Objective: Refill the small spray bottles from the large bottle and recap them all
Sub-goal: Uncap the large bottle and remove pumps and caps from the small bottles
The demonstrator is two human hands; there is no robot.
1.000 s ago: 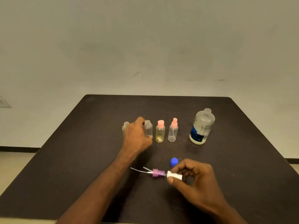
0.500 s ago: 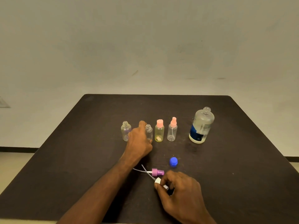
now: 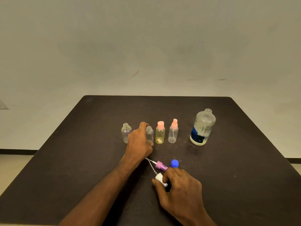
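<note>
Several small bottles stand in a row on the dark table (image 3: 81,160). The leftmost clear bottle (image 3: 125,133) has no cap. My left hand (image 3: 140,141) grips the second clear bottle (image 3: 149,133), also uncapped. To its right stand a yellowish bottle with a pink cap (image 3: 160,133) and a clear bottle with a pink spray top (image 3: 173,132). The large bottle (image 3: 202,128) stands uncapped at the right. My right hand (image 3: 179,191) pinches a white spray cap (image 3: 160,178) near the table. A pink spray cap (image 3: 160,165) and the blue cap (image 3: 174,163) lie beside it.
The table's front edge runs close below my forearms. A plain pale wall and floor lie beyond the table's far edge.
My right hand has drawn the white spray cap nearer and lower, away from the pink one. My left hand shifted right, uncovering the leftmost bottle, and still holds the second bottle.
</note>
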